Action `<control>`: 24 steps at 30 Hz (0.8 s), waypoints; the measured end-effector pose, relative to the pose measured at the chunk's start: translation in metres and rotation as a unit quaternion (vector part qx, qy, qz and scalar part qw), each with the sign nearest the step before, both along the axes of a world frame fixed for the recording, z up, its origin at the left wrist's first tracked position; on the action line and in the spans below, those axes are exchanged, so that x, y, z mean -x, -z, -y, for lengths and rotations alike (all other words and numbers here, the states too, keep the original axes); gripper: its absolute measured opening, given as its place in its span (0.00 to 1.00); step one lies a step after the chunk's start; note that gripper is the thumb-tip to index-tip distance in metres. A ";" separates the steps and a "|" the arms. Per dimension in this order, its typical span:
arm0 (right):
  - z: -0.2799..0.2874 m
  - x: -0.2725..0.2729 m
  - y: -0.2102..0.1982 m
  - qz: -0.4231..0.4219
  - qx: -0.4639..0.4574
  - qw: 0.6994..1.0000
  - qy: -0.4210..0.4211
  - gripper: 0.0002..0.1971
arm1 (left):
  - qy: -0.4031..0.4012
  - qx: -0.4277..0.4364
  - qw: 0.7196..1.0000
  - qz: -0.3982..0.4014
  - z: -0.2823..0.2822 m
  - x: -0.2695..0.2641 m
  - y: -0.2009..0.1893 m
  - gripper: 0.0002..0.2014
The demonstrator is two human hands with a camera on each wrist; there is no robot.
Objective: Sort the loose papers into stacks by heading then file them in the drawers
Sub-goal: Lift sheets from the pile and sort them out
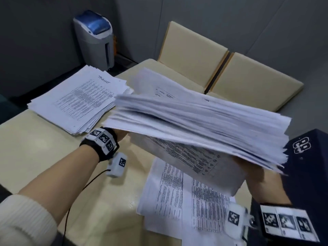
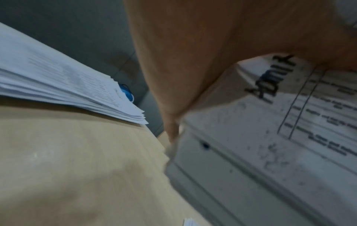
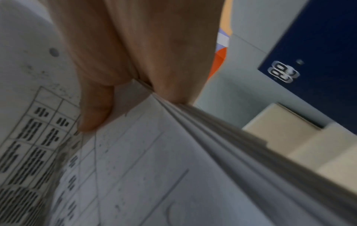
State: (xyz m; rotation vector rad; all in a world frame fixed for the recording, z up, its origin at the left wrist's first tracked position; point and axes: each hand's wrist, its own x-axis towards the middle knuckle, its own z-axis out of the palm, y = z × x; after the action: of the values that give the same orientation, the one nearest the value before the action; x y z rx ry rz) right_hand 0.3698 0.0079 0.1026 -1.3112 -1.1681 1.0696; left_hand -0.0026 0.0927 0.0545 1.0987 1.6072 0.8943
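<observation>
I hold a thick stack of white printed papers (image 1: 198, 119) tilted in the air above the table. My left hand (image 1: 122, 134) grips its left end from below, mostly hidden by the sheets. My right hand (image 1: 253, 168) grips the right end. In the left wrist view my left hand (image 2: 173, 122) holds the corner of a sheet headed "Admin" (image 2: 270, 137). The right wrist view shows my right hand (image 3: 133, 85) pinching the stack's edge (image 3: 222, 152), fingers (image 3: 94, 113) on a printed table. A second stack (image 1: 79, 100), headed "Tasklist", lies at the table's back left.
Loose printed sheets (image 1: 170, 190) lie on the beige table (image 1: 53, 148) under the held stack. A dark blue cabinet (image 1: 308, 167) stands close on the right. Two beige chairs (image 1: 191, 50) face me behind the table, and a grey shredder bin (image 1: 95, 39) stands at the back left.
</observation>
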 end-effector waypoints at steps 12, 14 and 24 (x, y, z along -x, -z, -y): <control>-0.013 0.053 0.015 -0.072 -0.053 0.991 0.097 0.16 | -0.037 -0.168 0.970 0.171 -0.001 -0.015 -0.020 0.15; -0.011 0.051 0.038 -0.067 -0.039 0.989 0.123 0.24 | -0.044 -0.159 0.972 0.167 0.004 -0.008 -0.012 0.16; -0.028 0.061 0.085 0.005 0.110 0.988 0.111 0.20 | -0.034 -0.101 0.982 0.155 0.002 -0.023 0.019 0.11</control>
State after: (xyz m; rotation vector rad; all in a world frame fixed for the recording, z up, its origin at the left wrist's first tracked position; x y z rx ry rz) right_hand 0.3085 0.0360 0.0173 -1.5811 -0.9045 1.0495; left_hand 0.0205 0.0902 0.0356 0.9887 1.3224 1.2322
